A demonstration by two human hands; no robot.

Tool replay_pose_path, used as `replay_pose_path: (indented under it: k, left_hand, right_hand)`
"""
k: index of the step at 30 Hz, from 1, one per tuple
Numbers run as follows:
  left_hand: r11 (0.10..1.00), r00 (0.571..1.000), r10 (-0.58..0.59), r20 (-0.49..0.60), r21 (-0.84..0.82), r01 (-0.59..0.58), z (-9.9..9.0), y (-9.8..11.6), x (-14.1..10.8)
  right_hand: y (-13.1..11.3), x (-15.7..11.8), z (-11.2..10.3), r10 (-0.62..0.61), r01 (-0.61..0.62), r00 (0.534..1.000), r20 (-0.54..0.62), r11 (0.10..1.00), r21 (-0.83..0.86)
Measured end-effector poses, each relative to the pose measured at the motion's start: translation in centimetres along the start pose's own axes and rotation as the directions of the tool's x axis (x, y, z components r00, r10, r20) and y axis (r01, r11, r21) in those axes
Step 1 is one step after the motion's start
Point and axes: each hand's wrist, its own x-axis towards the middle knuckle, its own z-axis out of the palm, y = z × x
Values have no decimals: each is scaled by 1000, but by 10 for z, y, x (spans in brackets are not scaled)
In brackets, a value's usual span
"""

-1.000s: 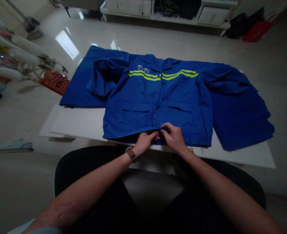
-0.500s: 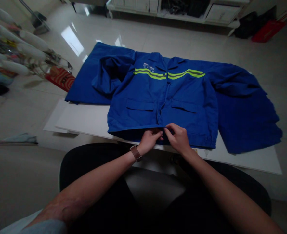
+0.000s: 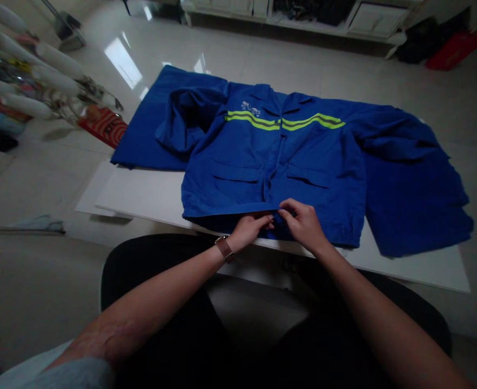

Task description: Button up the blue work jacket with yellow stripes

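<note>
Jacket (image 3: 254,148), blue and front up, lay across the white tabletop (image 3: 133,194), its collar (image 3: 262,93) toward the far edge and its hem (image 3: 234,208) along the near edge. My right hand (image 3: 303,222) pinched the hem between thumb and forefinger at the front opening (image 3: 268,183). My left hand (image 3: 249,229), with a brown watch strap (image 3: 224,247) at its wrist, was bent just beside it above the tabletop's near edge, at the gap under the raised hem; whether its fingers gripped a layer, I could not tell. Blue cloth (image 3: 416,216) showed beneath the sleeves (image 3: 396,132), toward both ends of the tabletop. I judged the fabric soft and pliant, light in any one panel, heavier as a whole, unlikely to slip or break, though prone to sag and crease between holds. The hem, probably firmer than the loose panel above, seemed the best place to take hold, pinched close to each front corner. Beyond the tabletop's far edge, well apart, stood a white cabinet (image 3: 295,20).
</note>
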Motion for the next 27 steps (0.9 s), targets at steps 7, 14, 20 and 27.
replay_pose_path:
  k: [7, 14, 20, 27]
  left_hand:
    - [997, 999, 9, 36, 74, -12, 1, 5, -1]
    - [966, 992, -103, 73, 245, 83, -2, 8, -4]
    - [810, 454, -571, 684, 560, 174, -12, 37, -23]
    - [947, 600, -320, 733, 274, 171, -23, 84, -43]
  right_hand:
    - [17, 4, 3, 167, -178, 983, 73, 966, 186]
    - [8, -1, -1, 40, -41, 996, 75, 999, 15]
    - [7, -10, -1, -87, 136, 962, 258, 974, -181]
    - [5, -9, 1, -213, 267, 889, 405, 960, -80]
